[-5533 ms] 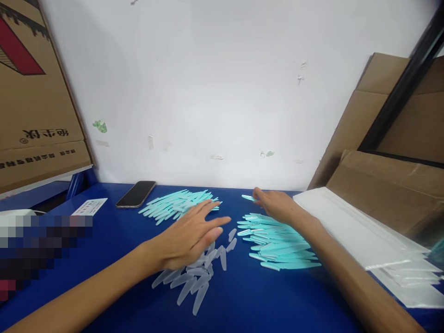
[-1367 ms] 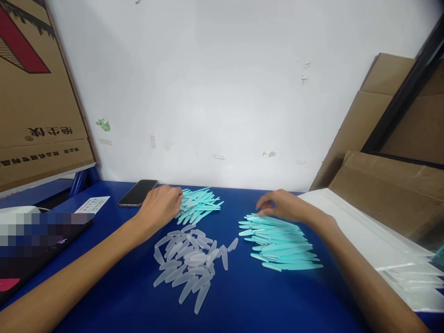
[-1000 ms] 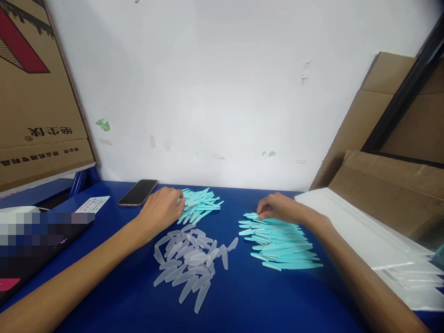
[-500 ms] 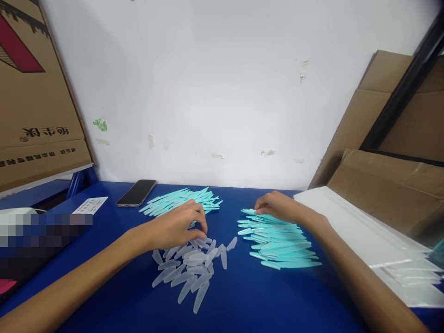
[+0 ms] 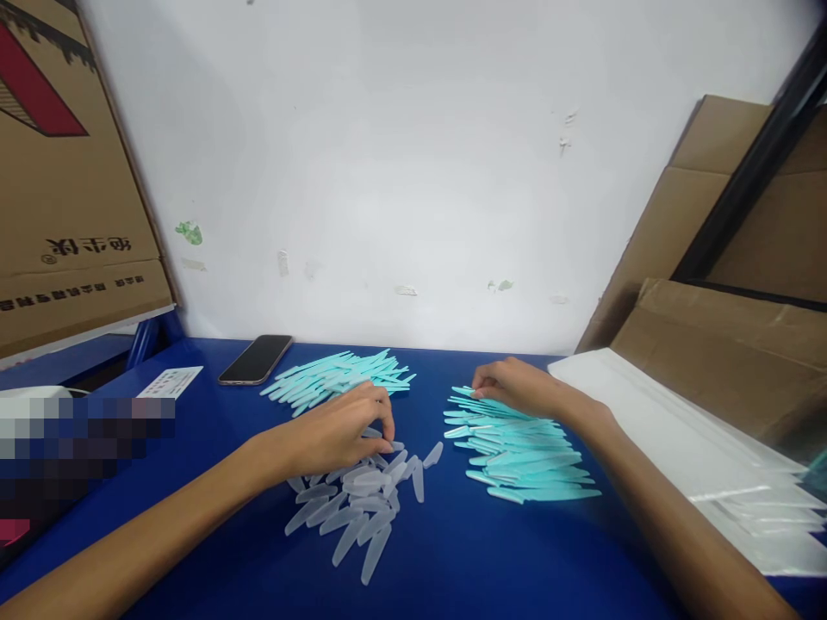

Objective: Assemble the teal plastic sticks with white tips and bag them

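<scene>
Head view: Your left hand (image 5: 349, 426) is above the loose pile of frosted translucent slips (image 5: 362, 504); its grip is pinched together on one translucent slip (image 5: 399, 446) at the pile's far side. Your right hand (image 5: 510, 383) is at the far end of the row of slim teal sticks (image 5: 517, 452). Its fingertips are together over the uppermost sticks; you cannot tell whether they clamp one or only rest. The row lies side by side, presumably to keep single sticks accessible. The second teal pile (image 5: 336, 377) sits near the smartphone (image 5: 257, 360), farther back on the blue surface (image 5: 517, 560). Your left hand covers part of both left-side piles; your forearms leave the frame below. Pixelation obscures the left edge.
</scene>
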Action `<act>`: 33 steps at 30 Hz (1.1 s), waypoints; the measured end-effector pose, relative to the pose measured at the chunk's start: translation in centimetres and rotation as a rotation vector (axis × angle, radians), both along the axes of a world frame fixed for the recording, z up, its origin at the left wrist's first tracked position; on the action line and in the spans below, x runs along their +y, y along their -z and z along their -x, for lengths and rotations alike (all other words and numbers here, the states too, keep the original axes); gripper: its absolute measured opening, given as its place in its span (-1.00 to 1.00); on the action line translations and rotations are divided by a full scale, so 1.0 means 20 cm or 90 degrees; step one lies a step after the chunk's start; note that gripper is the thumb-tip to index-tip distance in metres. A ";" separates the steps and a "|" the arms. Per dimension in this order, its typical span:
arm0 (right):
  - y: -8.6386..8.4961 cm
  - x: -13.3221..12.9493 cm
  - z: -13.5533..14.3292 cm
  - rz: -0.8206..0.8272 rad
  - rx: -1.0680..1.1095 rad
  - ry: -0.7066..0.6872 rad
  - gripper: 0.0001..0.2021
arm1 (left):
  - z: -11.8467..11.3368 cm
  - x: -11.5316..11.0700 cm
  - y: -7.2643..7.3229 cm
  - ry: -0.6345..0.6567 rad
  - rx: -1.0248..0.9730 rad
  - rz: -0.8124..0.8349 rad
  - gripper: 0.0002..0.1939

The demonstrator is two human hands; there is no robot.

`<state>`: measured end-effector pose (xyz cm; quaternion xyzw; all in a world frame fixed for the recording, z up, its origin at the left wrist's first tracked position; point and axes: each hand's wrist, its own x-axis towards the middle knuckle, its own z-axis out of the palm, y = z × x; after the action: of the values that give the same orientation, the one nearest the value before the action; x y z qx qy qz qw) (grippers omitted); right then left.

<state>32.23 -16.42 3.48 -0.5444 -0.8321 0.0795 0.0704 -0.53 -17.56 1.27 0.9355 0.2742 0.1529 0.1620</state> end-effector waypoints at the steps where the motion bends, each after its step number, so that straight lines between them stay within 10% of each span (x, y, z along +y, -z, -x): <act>1: 0.00 0.00 0.00 0.000 -0.001 0.005 -0.76 | 0.00 0.00 0.00 -0.014 -0.002 -0.004 -0.77; 14: -0.04 -0.03 0.03 0.005 0.021 0.006 -0.67 | -0.04 0.03 0.00 -0.156 -0.064 -0.060 -0.71; 33: 0.01 -0.14 0.29 -0.275 0.054 -0.181 -0.72 | -0.07 0.00 -0.03 -0.188 -0.204 0.012 -0.67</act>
<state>26.41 -19.32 3.36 -0.3907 -0.8940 -0.0682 0.2083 0.81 -17.61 1.95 0.8476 0.3802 0.3190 0.1879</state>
